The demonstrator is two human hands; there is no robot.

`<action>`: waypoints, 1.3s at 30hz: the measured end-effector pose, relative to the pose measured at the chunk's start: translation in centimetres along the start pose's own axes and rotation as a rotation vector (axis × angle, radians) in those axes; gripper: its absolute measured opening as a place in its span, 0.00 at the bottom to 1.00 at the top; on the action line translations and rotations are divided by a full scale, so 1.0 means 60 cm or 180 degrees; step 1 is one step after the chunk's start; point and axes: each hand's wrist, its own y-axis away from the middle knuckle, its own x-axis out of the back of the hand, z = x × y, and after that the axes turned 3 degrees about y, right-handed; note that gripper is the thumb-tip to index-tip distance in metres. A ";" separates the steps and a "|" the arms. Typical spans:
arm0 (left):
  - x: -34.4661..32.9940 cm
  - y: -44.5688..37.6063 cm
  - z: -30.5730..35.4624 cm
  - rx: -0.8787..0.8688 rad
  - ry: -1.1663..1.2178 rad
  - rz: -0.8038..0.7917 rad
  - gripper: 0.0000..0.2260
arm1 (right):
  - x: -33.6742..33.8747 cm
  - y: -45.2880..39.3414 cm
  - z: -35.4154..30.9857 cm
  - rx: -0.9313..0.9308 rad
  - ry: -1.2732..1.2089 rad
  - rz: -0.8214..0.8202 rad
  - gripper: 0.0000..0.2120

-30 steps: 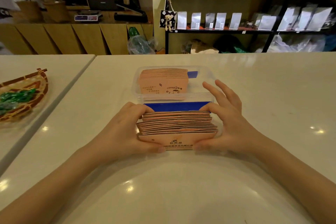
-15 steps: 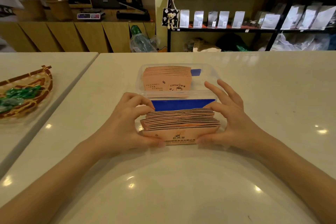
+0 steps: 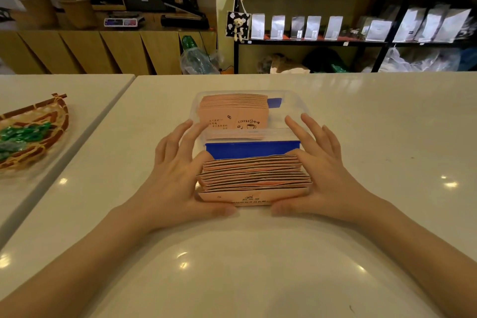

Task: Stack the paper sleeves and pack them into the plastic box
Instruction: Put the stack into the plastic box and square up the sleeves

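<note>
A loose stack of pink paper sleeves point(image 3: 254, 178) stands on edge on the white table, just in front of the clear plastic box point(image 3: 296, 103). My left hand point(image 3: 178, 175) presses its left end and my right hand point(image 3: 320, 170) presses its right end, thumbs along the front sleeve, fingers spread. Another row of pink sleeves point(image 3: 233, 113) stands inside the box on its left side. A blue lid or panel point(image 3: 251, 150) sits at the box's near edge, behind the held stack.
A woven basket point(image 3: 36, 134) with green wrapped sweets lies on the neighbouring table at the left. A narrow gap separates the two tables. Shelves with silver pouches and a wooden counter stand behind the table.
My fingers have spread out and lifted from the top of the stack, now reaching toward the box's sides. The stack stays between both palms in the same spot.
</note>
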 end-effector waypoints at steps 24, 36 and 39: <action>0.013 -0.002 -0.005 -0.0119 0.0322 0.0229 0.32 | 0.020 0.003 0.007 -0.0189 -0.0473 0.0121 0.30; 0.029 -0.001 -0.007 -0.0521 0.0243 0.0139 0.24 | 0.029 0.011 0.014 -0.0050 -0.0428 0.0007 0.26; 0.028 -0.003 -0.012 -0.0481 0.0319 0.0115 0.23 | 0.029 0.010 0.017 0.0059 -0.0365 0.0077 0.26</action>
